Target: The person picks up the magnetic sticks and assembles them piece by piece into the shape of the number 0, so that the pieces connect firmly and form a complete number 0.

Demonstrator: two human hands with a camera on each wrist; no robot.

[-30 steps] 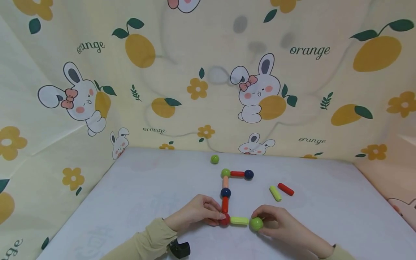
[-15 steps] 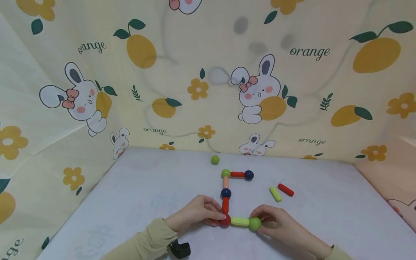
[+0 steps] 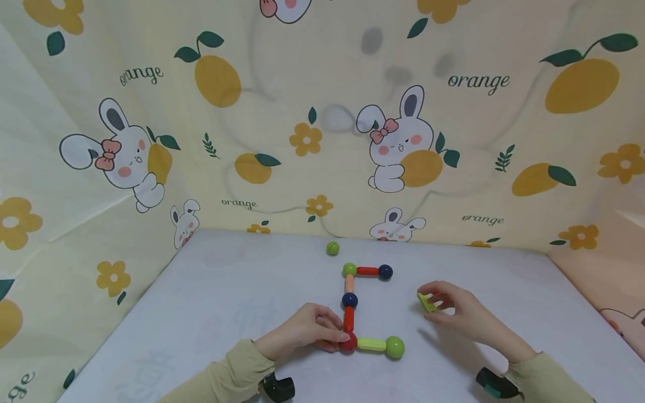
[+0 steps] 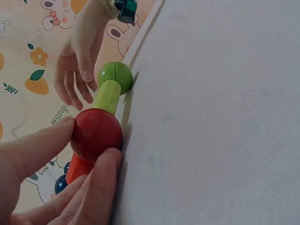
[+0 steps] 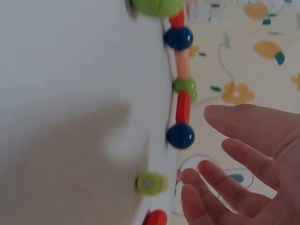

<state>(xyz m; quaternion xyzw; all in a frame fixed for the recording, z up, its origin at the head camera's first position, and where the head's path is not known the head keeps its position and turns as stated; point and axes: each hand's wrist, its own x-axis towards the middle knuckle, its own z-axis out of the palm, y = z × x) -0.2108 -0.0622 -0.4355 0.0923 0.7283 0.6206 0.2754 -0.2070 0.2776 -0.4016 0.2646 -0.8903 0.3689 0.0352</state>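
Note:
My left hand [image 3: 313,329] pinches the red ball [image 4: 97,135] between thumb and fingers at the near corner of a chain of toy rods and balls. From that ball a light green rod [image 3: 372,344] runs right to a green ball [image 3: 395,347]. A red rod [image 3: 349,319] leads away to a dark blue ball [image 3: 350,300]. Over a loose light green rod [image 5: 150,183] hovers my right hand [image 3: 461,307], its fingers spread; the right wrist view shows a gap between them. A loose red rod [image 5: 156,218] lies beside it, mostly behind the fingers in the head view.
Beyond the blue ball, the chain continues with a peach rod [image 3: 350,283], a green ball [image 3: 350,270], a red rod [image 3: 368,271] and another blue ball [image 3: 385,272]. A loose green ball [image 3: 332,248] sits at the back of the white table [image 3: 227,285], before a printed cloth backdrop [image 3: 282,101].
The right hand brought the green ball against the light green rod's end, let go, and moved back and right to the loose rods. The left hand has stayed on the red ball.

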